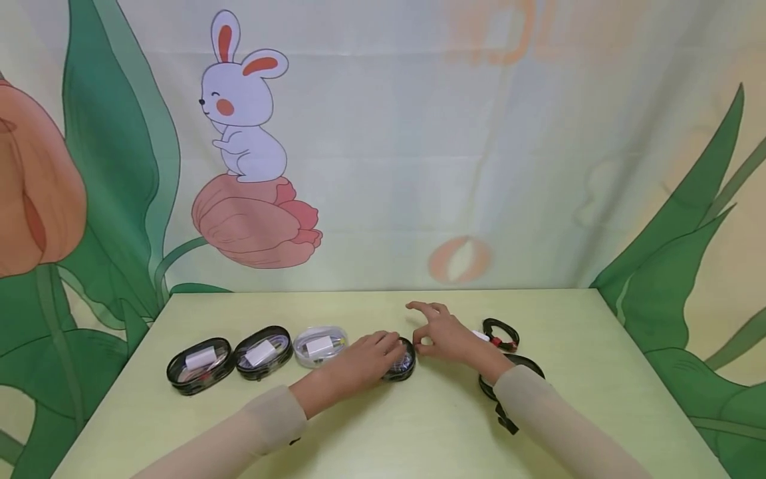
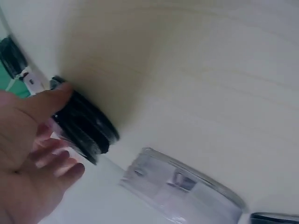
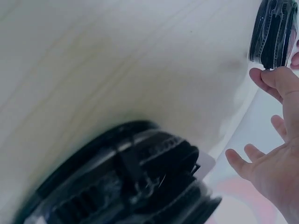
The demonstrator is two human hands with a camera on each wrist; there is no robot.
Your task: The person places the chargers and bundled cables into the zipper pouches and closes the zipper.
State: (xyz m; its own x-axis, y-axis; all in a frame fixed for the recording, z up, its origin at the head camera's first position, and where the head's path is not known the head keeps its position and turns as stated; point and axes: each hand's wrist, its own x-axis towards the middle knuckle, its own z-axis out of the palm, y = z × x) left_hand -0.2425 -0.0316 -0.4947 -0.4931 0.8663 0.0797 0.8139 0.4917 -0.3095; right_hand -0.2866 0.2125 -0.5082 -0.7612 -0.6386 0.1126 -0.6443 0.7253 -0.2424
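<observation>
My left hand (image 1: 368, 361) grips a small oval black zip case (image 1: 408, 362) on the table; the left wrist view has the thumb over one side of the case (image 2: 88, 123) and fingers at the other. To its right, my right hand (image 1: 447, 338) pinches the zipper pull at the end of the case (image 3: 273, 35) between thumb and forefinger, the other fingers spread. The pull itself is mostly hidden by the fingertips. Beneath my right forearm lies a larger black case (image 1: 526, 362), its zipper partly parted in the right wrist view.
Left of my hands stand a clear-white case (image 1: 300, 359) and two black-rimmed cases, one (image 1: 263, 352) beside the other (image 1: 200, 366), each holding a white charger block. A coiled black cable (image 1: 501, 334) lies at the right. A printed curtain (image 1: 383, 166) hangs behind the table (image 1: 383, 439).
</observation>
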